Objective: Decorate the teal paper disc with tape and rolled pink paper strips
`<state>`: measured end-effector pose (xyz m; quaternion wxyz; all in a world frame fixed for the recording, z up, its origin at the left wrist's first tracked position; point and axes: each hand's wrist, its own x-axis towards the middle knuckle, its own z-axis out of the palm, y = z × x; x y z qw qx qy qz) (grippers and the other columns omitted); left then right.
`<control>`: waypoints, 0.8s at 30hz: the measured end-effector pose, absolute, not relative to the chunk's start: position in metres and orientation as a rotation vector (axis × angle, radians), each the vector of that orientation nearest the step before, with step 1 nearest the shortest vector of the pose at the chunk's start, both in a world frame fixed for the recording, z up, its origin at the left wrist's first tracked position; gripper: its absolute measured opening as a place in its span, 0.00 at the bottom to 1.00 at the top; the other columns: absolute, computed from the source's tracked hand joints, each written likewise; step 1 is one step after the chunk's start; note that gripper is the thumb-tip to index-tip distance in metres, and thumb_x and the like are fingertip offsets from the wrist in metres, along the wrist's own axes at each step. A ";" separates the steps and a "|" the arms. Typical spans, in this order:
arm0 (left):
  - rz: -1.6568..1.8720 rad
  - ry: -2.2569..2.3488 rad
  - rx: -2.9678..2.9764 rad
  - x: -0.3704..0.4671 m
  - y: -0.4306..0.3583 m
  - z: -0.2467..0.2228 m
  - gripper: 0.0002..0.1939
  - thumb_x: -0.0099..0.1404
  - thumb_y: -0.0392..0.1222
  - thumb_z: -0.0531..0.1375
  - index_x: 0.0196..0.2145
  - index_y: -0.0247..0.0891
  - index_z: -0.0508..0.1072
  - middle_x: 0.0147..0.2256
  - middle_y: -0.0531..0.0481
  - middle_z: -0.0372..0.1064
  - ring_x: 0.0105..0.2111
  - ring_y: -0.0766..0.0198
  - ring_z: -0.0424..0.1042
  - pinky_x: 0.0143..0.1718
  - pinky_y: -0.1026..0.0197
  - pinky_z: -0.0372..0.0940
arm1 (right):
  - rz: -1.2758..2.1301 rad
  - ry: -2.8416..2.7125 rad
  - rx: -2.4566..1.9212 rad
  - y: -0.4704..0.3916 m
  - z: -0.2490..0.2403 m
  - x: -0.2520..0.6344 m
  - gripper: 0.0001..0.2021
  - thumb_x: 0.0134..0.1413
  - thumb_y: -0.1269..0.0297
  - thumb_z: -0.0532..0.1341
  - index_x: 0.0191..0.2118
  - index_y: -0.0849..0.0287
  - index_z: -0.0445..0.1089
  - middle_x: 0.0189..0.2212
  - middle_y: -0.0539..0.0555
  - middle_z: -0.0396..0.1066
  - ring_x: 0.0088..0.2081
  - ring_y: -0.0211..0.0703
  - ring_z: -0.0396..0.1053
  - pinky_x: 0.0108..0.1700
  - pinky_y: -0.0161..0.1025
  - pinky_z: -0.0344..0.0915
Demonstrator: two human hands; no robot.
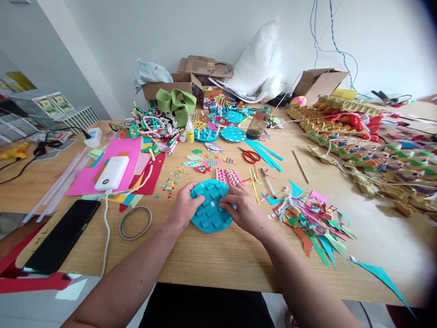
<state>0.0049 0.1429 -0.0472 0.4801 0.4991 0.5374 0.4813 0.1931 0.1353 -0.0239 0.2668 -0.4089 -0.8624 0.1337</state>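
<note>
A round blue paper disc (209,221) with rows of short slits is held just above the table's front half. A small white square (212,203) shows near its middle. My left hand (186,205) grips the disc's left edge, thumb on top. On the right side, my right hand (241,205) is closed at the disc, its thumb and fingers bent over the surface; a small white bit shows by these fingers. Just beyond the disc lie pink beaded-looking strips (228,176) and several patterned paper fish (212,162). Red-handled scissors (251,156) rest farther right.
Paper scraps (314,223) are heaped at the right, near a pen (268,182). To the left are a tape roll (135,223), a black phone (63,237) and a white power bank (112,173). A glue bottle (190,130) and a glass jar (256,125) stand behind.
</note>
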 end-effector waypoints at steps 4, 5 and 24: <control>1.164 1.311 1.213 0.005 0.143 -0.047 0.16 0.47 0.35 0.59 0.38 0.36 0.71 0.31 0.53 0.72 0.30 0.64 0.70 0.32 0.64 0.66 | 0.375 -2.333 -1.093 0.135 -0.022 0.192 0.08 0.57 0.69 0.58 0.29 0.59 0.73 0.28 0.55 0.65 0.35 0.45 0.60 0.38 0.43 0.60; 1.162 1.313 1.209 0.005 0.143 -0.047 0.16 0.47 0.35 0.59 0.38 0.36 0.71 0.31 0.53 0.73 0.31 0.63 0.70 0.32 0.64 0.66 | 0.378 -2.329 -1.088 0.134 -0.022 0.192 0.08 0.57 0.69 0.58 0.29 0.59 0.73 0.28 0.55 0.65 0.35 0.45 0.60 0.38 0.43 0.60; 1.160 1.303 1.203 0.003 0.145 -0.054 0.17 0.48 0.35 0.60 0.38 0.36 0.72 0.32 0.53 0.73 0.31 0.63 0.71 0.32 0.64 0.66 | 0.411 -2.271 -1.079 0.135 -0.025 0.191 0.07 0.57 0.69 0.59 0.29 0.58 0.74 0.28 0.54 0.66 0.35 0.44 0.62 0.39 0.42 0.60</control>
